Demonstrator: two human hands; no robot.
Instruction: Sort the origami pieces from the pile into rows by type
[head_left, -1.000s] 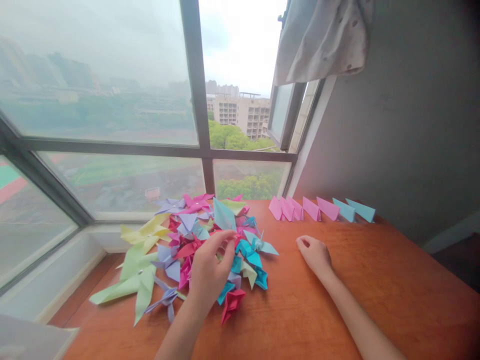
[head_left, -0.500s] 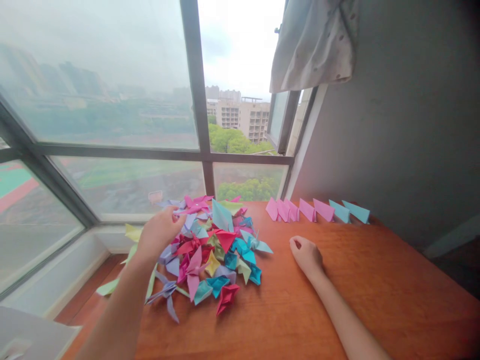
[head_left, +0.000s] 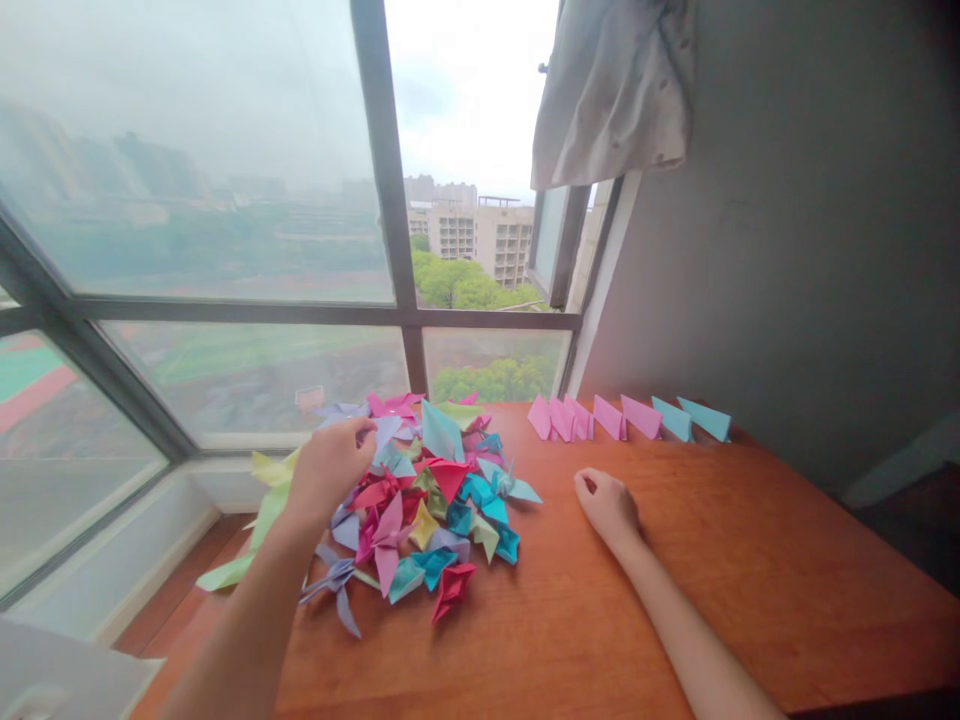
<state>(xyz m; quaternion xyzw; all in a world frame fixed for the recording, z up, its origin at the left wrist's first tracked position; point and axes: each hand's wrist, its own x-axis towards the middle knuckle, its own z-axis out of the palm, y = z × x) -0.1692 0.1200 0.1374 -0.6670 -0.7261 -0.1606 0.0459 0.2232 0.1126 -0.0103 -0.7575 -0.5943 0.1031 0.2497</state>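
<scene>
A heap of folded paper cranes (head_left: pixel 420 500) in pink, red, teal, purple and pale green lies on the wooden table (head_left: pixel 750 560) by the window. My left hand (head_left: pixel 330 462) hovers over the heap's left side, its fingers curled and pinched together near a purple piece; what it grips, if anything, is hidden. My right hand (head_left: pixel 606 503) rests on the table to the right of the heap, fingers loosely curled, with nothing in it.
A row of flat folded triangles (head_left: pixel 622 417), pink then teal, lines the table's far edge by the grey wall. Large window panes stand behind the heap. A white cloth (head_left: pixel 611 90) hangs from the open window frame. A white sill runs lower left.
My left hand left the middle of the heap and moved up and left to its left side. The cranes there have shifted. My right hand stayed put.
</scene>
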